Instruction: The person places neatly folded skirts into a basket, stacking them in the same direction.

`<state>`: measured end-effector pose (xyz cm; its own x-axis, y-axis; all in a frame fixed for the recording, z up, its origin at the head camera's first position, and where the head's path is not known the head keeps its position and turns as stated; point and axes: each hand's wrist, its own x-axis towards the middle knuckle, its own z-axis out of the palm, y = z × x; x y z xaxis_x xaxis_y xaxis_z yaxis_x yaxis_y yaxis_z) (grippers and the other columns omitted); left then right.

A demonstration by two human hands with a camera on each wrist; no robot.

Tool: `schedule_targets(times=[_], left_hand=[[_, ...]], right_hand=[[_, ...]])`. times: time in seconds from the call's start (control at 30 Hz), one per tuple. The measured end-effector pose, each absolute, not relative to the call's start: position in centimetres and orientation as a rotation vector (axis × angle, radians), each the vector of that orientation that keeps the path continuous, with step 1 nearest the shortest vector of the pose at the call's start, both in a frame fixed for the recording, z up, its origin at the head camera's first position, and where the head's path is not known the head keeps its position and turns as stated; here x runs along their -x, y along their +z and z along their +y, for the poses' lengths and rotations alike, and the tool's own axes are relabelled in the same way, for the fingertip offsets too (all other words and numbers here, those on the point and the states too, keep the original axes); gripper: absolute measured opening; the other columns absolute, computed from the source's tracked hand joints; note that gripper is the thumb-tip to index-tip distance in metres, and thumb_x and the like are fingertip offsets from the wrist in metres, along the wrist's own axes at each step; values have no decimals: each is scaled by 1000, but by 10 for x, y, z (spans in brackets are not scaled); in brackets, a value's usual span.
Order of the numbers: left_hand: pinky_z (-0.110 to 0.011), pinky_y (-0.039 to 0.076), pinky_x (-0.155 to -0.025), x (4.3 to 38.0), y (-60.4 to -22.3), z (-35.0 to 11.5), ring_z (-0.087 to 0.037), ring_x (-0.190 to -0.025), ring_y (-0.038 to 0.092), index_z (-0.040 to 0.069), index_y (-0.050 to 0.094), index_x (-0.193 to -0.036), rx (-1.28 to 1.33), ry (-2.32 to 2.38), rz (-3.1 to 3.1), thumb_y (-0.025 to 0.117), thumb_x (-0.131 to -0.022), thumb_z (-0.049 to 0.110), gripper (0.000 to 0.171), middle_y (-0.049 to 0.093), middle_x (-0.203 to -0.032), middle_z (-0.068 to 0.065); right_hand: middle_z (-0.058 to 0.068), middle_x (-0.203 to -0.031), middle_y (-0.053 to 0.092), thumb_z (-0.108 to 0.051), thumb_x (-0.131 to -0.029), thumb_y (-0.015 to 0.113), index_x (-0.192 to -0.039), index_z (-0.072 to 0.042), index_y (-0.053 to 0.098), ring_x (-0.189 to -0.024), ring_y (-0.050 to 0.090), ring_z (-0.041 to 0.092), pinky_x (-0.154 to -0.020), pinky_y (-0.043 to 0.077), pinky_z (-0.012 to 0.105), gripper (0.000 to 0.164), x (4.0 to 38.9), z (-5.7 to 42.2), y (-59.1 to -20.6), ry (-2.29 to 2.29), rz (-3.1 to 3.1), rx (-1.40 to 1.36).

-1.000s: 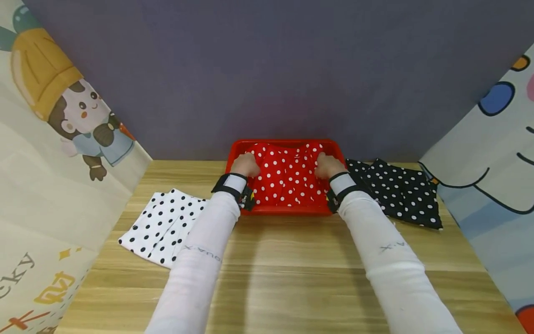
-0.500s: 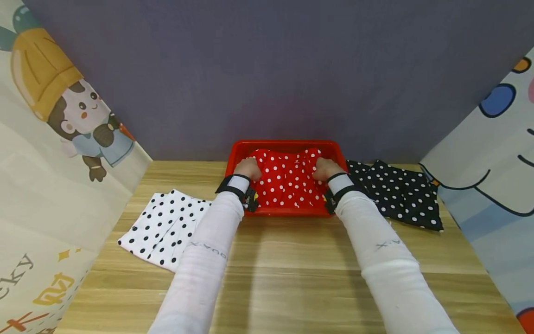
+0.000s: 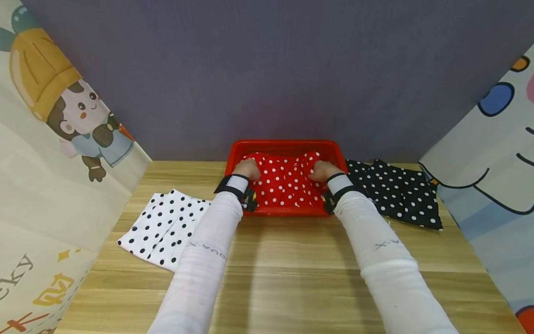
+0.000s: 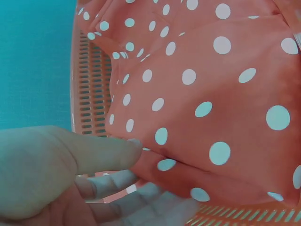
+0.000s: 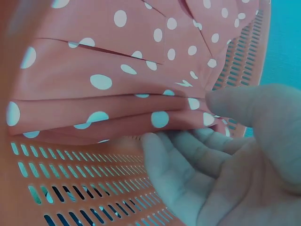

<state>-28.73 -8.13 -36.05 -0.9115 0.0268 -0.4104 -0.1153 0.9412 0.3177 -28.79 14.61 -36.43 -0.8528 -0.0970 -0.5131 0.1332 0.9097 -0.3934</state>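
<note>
"What's carrying everything here?"
"A table (image 3: 292,278), its pale wood grain running from nine to three o'clock."
"And what's resting on it?"
"A red basket (image 3: 288,212) is sitting at twelve. A white cloth with black dots (image 3: 162,232) is lying between nine and ten."
"And at two?"
"A black cloth with white dots (image 3: 400,195) is lying there, just beside the basket."
</note>
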Motion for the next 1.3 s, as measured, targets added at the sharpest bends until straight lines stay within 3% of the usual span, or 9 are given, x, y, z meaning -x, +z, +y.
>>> schedule_targets(times=[0.3,0.57,0.87,0.97,1.13,1.3], left_hand=[[-24,41,-56,288,-364,-87,-20,-69,49,0,56,-107,81,589,2590,57,-84,11,25,52,-90,-11],[-28,44,-66,288,-363,-89,-22,-80,50,1,54,-113,59,555,2605,60,-83,16,33,54,-97,-11],[-33,47,-67,274,-354,-90,-23,-81,53,4,59,-109,-20,463,2682,63,-80,19,33,59,-95,-10],[-32,46,-65,269,-352,-91,-21,-77,53,5,60,-105,-83,417,2712,62,-81,20,28,59,-91,-8],[-30,45,-59,264,-352,-94,-19,-70,55,8,62,-87,-213,318,2785,58,-85,21,14,60,-79,-6],[-33,47,-61,257,-354,-98,-19,-71,57,10,62,-90,-284,245,2852,59,-86,23,15,61,-77,-4]], right_hand=[[16,-88,53,-18,-91,47,-106,3,48,-68,53,19,-60,50,26,26,289,150,-368,-599,2487,-22],[17,-100,56,-23,-92,45,-118,6,51,-93,52,29,-91,44,40,39,286,152,-365,-418,2529,90],[26,-134,43,-22,-92,45,-136,8,34,-119,44,36,-105,31,48,54,271,149,-357,-384,2601,183],[25,-134,44,-22,-92,47,-137,5,35,-118,45,36,-104,32,50,54,265,148,-355,-391,2635,200],[19,-113,57,-23,-90,51,-130,0,45,-95,52,29,-92,43,47,47,255,149,-354,-330,2696,258],[13,-91,61,-19,-87,56,-111,-3,55,-77,54,24,-70,48,38,30,246,156,-356,-289,2828,359]])
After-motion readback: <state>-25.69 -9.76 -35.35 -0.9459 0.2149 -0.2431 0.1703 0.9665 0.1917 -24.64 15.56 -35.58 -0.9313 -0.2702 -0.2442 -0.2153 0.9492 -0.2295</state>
